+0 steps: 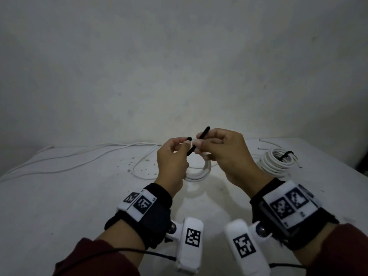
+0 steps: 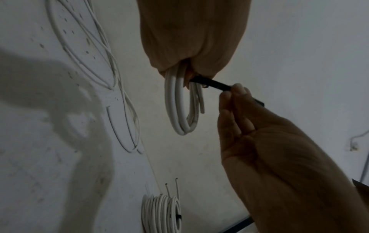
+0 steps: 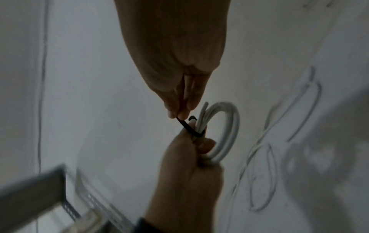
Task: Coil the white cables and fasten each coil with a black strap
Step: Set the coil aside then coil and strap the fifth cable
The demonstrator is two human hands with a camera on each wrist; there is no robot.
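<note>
The coil [image 1: 199,172] hangs in the air between my two hands, above the table [image 1: 79,196], its ring standing roughly upright with the loop drooping down toward the tabletop. My left hand [image 1: 171,162] grips the top of that loop, fingers curled round the bundled turns, thumb and forefinger also pinching the knobbed end of the strap [image 1: 198,140]. My right hand [image 1: 225,154] pinches the strap further along, fingertips pressed together on it. The strap's long axis runs on a slant in the head view: the lower end sits down by the coil, the free tip points up and to the right, past my right fingers. In the left wrist view it goes straight from the coil to the right fingertips [image 2: 237,91].

Further out to the right, a tied coil [image 1: 275,162] lies flat on the table with a black strap across its far side and loose ends poking out. On the left, loose cables [image 1: 79,156] trail long across the tabletop towards the wall [image 1: 179,56].
</note>
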